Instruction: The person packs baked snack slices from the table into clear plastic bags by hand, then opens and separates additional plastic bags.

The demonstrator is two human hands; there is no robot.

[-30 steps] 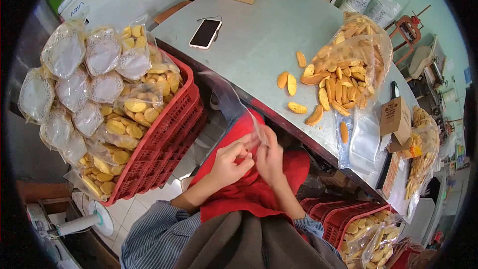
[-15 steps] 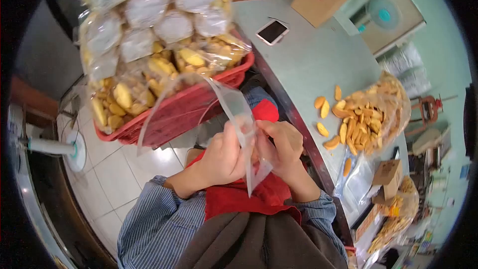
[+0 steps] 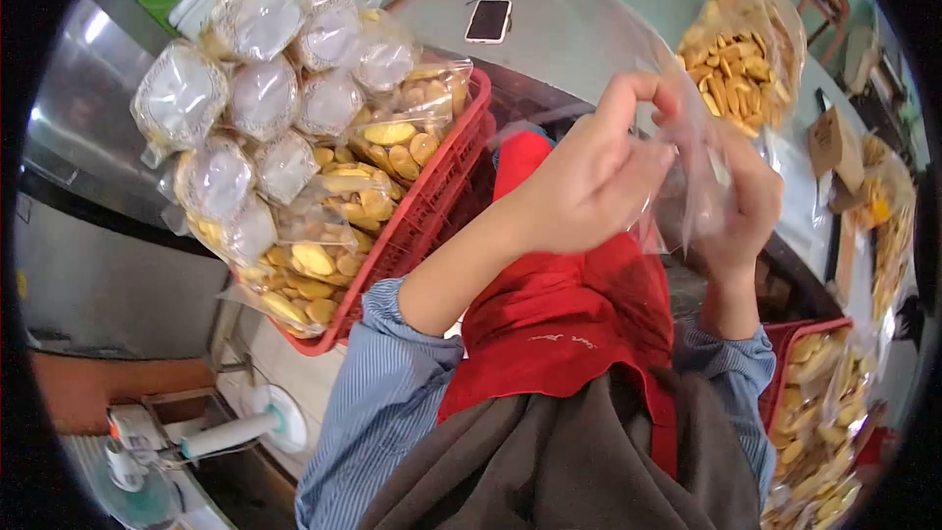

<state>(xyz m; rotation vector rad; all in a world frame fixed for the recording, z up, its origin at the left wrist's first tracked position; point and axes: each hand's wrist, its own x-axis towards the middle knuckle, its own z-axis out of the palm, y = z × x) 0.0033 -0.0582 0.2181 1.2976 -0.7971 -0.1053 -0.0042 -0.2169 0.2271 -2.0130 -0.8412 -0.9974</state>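
A clear, thin plastic bag hangs between my two hands, its wide sheet billowing up and to the left over the table. My left hand pinches one side of it between thumb and fingers. On the other side, my right hand is closed on the same plastic, with its fingertips partly behind the film. Nothing shows inside the bag. Beyond my hands, a big open bag of golden-brown slices lies on the metal table.
To the left, a red crate is heaped with filled packets bearing white round labels. A phone lies on the table. Rightward are a small cardboard box and another red crate of filled bags.
The view has turned, so the crate and table sit differently. Both hands have moved up and right in view, still gripping the bag, which now spreads wider. Loose slices no longer show.
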